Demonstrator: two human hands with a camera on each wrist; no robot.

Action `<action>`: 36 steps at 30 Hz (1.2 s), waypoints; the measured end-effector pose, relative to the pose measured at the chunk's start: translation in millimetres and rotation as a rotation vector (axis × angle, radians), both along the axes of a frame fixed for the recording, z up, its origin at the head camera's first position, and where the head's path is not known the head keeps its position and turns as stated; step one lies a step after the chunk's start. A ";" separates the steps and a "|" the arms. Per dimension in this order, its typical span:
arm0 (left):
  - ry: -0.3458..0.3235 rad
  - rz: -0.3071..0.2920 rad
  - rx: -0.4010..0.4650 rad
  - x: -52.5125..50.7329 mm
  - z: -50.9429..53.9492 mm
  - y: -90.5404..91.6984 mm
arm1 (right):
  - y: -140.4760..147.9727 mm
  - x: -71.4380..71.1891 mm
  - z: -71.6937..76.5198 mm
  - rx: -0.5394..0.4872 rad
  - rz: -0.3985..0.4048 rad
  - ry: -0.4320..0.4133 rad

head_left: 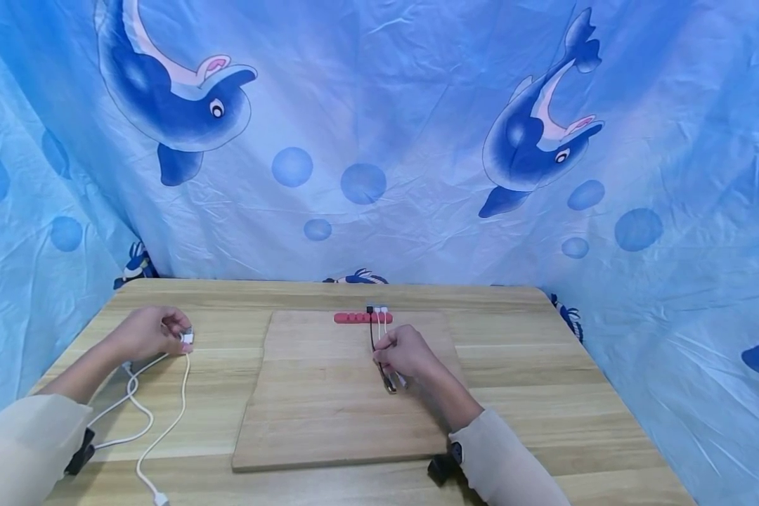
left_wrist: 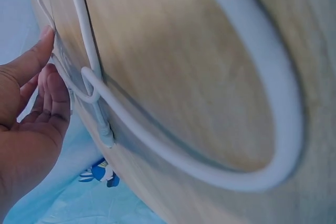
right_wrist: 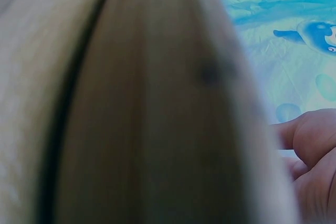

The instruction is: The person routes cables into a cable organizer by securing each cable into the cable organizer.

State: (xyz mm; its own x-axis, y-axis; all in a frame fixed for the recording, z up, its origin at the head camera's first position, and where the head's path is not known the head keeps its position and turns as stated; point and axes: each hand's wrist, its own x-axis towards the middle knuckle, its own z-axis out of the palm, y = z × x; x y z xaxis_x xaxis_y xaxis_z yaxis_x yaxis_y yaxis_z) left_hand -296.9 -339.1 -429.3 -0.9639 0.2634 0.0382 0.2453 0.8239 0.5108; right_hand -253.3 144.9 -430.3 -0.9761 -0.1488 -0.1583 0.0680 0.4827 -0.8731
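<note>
In the head view my left hand point(head_left: 154, 333) is at the table's left side, pinching a white charging cable near its plug point(head_left: 187, 338). The rest of that white cable point(head_left: 183, 393) trails in loops over the wood, and a thick loop point(left_wrist: 283, 129) fills the left wrist view. My right hand point(head_left: 411, 355) is over the wooden board, its thumb and fingertips gripping short cables below a red cable holder point(head_left: 354, 318). A black cable point(head_left: 372, 330) and two white ones sit in that holder's right end. Their lower plugs point(head_left: 390, 386) show beneath my fingers.
The thin wooden board point(head_left: 329, 422) lies on the wood-grain table point(head_left: 531, 393). A blue dolphin-print cloth point(head_left: 379, 140) hangs around the back and sides. Another white plug point(head_left: 161, 499) lies at the front left. In the right wrist view the board's edge is close and blurred.
</note>
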 end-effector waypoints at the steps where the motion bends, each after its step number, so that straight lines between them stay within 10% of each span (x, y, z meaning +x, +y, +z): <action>1: 0.005 0.002 -0.001 -0.2 0.0 0.1 | -0.2 0.3 0.0 0.004 -0.002 0.001; 36: -0.014 0.032 0.417 -5.3 74.4 15.2 | 0.7 0.1 -1.3 0.013 -0.003 0.005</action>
